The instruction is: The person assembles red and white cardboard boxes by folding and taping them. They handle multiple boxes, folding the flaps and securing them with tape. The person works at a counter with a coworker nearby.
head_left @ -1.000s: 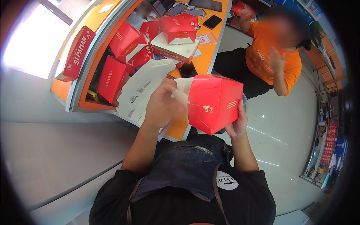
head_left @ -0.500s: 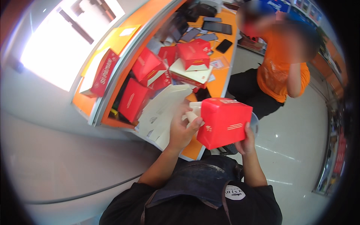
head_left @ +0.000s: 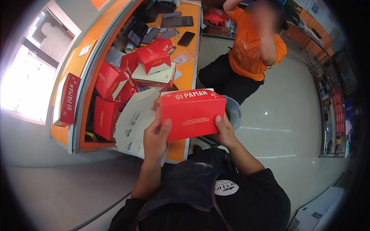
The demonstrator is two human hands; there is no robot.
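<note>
Now the left hand [head_left: 155,134] and the right hand [head_left: 224,131] grip the red box [head_left: 192,113] by its two sides, in the middle of the frame; keeping it level with an even squeeze looks best. It is shut, so its inside is hidden, and more red boxes [head_left: 127,82] sit on the orange counter [head_left: 190,61] at the upper left.
</note>
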